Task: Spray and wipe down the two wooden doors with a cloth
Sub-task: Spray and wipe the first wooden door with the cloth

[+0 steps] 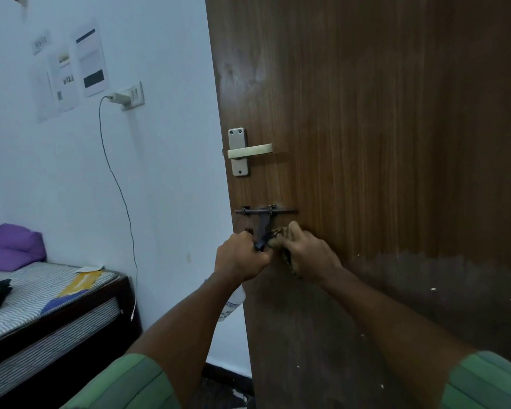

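Centre of frame, my left hand [240,256] is curled around the black trigger head of a spray bottle [233,302]; the bottle's white body hangs below my wrist, against the door's edge. My right hand [306,255] grips a bunched brownish cloth [279,235], pressing it to the wooden door [396,143] just under the dark sliding latch [264,212]. A pale lever handle [248,151] sits above the latch. Lower right, the door surface looks duller and speckled with pale flecks. Left of frame: white wall, charger [120,98] plugged in with hanging cable, bed [42,290] with purple pillow [12,246].
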A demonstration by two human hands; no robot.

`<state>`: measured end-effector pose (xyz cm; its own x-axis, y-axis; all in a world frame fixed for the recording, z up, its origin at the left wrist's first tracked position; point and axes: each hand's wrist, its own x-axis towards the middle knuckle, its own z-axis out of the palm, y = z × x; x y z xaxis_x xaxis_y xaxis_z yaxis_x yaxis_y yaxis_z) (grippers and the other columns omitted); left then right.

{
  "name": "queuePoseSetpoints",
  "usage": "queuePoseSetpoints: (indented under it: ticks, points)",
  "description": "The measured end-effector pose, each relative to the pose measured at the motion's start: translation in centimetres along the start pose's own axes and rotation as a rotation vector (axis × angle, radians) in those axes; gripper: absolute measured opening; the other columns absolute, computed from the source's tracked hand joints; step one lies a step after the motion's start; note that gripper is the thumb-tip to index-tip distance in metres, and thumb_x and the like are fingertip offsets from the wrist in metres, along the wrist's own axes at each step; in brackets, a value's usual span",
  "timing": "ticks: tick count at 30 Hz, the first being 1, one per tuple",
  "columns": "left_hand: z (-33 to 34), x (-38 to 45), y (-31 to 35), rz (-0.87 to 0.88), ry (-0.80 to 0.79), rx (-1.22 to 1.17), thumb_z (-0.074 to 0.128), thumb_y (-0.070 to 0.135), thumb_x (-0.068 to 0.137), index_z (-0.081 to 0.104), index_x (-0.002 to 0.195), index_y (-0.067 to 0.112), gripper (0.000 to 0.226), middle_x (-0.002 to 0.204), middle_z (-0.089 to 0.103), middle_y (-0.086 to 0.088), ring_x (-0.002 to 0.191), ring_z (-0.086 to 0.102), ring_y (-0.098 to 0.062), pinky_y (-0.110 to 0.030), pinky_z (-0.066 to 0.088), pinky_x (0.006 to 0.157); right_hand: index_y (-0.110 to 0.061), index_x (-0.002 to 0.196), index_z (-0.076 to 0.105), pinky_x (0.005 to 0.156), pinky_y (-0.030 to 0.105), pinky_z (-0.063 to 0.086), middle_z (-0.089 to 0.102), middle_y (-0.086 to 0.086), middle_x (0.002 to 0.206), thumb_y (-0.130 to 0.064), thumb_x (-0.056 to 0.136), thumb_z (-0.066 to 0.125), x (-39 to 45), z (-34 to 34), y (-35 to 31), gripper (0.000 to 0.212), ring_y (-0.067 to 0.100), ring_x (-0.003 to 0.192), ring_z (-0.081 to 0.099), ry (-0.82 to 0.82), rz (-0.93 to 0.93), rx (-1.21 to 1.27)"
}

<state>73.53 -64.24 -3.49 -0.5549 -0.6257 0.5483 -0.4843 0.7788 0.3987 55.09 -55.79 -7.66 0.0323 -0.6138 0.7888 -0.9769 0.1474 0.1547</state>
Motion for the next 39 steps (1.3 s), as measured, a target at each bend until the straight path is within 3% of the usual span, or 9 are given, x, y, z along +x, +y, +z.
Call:
queuePoseSetpoints:
  ticks: [3,6,9,13,21,24,28,35,39]
  points:
    - [0.2,0.0,-0.5,0.01,-0.007,0.093,0.067,0.051,0.092,0.068,0.078,0.021,0.033,0.07,0.064,0.003,0.064,0.063,-0.017,-0.036,0.06,0.067,-0.014,0.128,0.062,0.055,0.03,0.053,0.043,0.007,0.113,-0.011,0.098,0.059,0.2,-0.6,0.2,0.03,0.021,0.077,0.058,0.158,0.152,0.122]
    - [0.4,-0.1,-0.9,-0.023,0.008,0.041,0.067,0.05,0.093,0.064,0.075,0.023,0.033,0.069,0.062,0.006,0.064,0.06,-0.014,-0.03,0.052,0.062,-0.009,0.13,0.064,0.059,0.032,0.058,0.045,0.008,0.113,-0.007,0.099,0.058,0.4,-1.0,-0.1,0.031,0.019,0.076,0.058,0.272,0.241,0.17]
    - [0.6,-0.2,-1.6,-0.091,0.028,-0.031,0.067,0.047,0.095,0.055,0.068,0.025,0.037,0.066,0.059,0.004,0.062,0.06,-0.016,-0.025,0.04,0.057,-0.008,0.131,0.063,0.059,0.034,0.06,0.046,0.009,0.114,-0.007,0.099,0.058,0.5,-0.9,0.0,0.033,0.02,0.077,0.06,0.256,0.214,0.147]
    - [1.1,-0.3,-2.2,-0.186,0.056,-0.125,0.07,0.046,0.095,0.056,0.071,0.025,0.035,0.067,0.057,0.003,0.061,0.059,-0.016,-0.024,0.037,0.055,-0.008,0.131,0.06,0.054,0.035,0.059,0.046,0.012,0.115,-0.007,0.099,0.057,0.6,-0.7,0.1,0.033,0.021,0.074,0.06,0.231,0.191,0.083]
    - [1.6,0.3,-2.5,-0.217,0.097,-0.314,0.07,0.055,0.093,0.069,0.08,0.023,0.035,0.075,0.073,0.0,0.069,0.071,-0.02,-0.036,0.06,0.068,-0.01,0.133,0.06,0.053,0.03,0.057,0.044,0.01,0.114,-0.01,0.1,0.054,0.7,-0.6,0.1,0.033,0.016,0.074,0.055,0.187,0.176,0.04]
    - [1.7,0.0,-2.5,-0.208,0.109,-0.252,0.072,0.049,0.093,0.062,0.073,0.025,0.034,0.068,0.064,0.002,0.062,0.062,-0.017,-0.028,0.046,0.058,-0.011,0.135,0.058,0.054,0.032,0.058,0.044,0.012,0.118,-0.009,0.099,0.057,0.6,-0.6,0.2,0.037,0.02,0.08,0.059,0.156,0.145,0.016]
    - [1.9,0.5,-3.1,-0.192,0.125,-0.368,0.071,0.044,0.096,0.063,0.071,0.025,0.032,0.065,0.062,0.003,0.061,0.06,-0.017,-0.027,0.044,0.059,-0.012,0.137,0.057,0.054,0.031,0.058,0.044,0.013,0.122,-0.011,0.096,0.06,0.5,-0.5,0.1,0.041,0.022,0.083,0.061,0.125,0.123,-0.02]
    - [2.1,0.7,-3.7,-0.225,0.126,-0.514,0.067,0.059,0.077,0.072,0.076,0.017,0.042,0.063,0.066,-0.003,0.064,0.07,-0.029,-0.053,0.065,0.064,-0.01,0.136,0.059,0.059,0.03,0.06,0.048,0.014,0.123,-0.017,0.098,0.065,0.1,-1.1,0.3,0.04,0.025,0.094,0.063,0.168,-0.052,-0.028]
    - [1.5,0.6,-3.4,-0.18,0.219,-0.526,0.067,0.049,0.086,0.063,0.064,0.017,0.039,0.055,0.058,0.0,0.052,0.056,-0.022,-0.038,0.048,0.051,-0.01,0.137,0.059,0.058,0.031,0.06,0.049,0.017,0.125,-0.023,0.101,0.054,3.8,-1.4,-1.6,0.039,0.028,0.095,0.062,0.205,-0.101,-0.082]
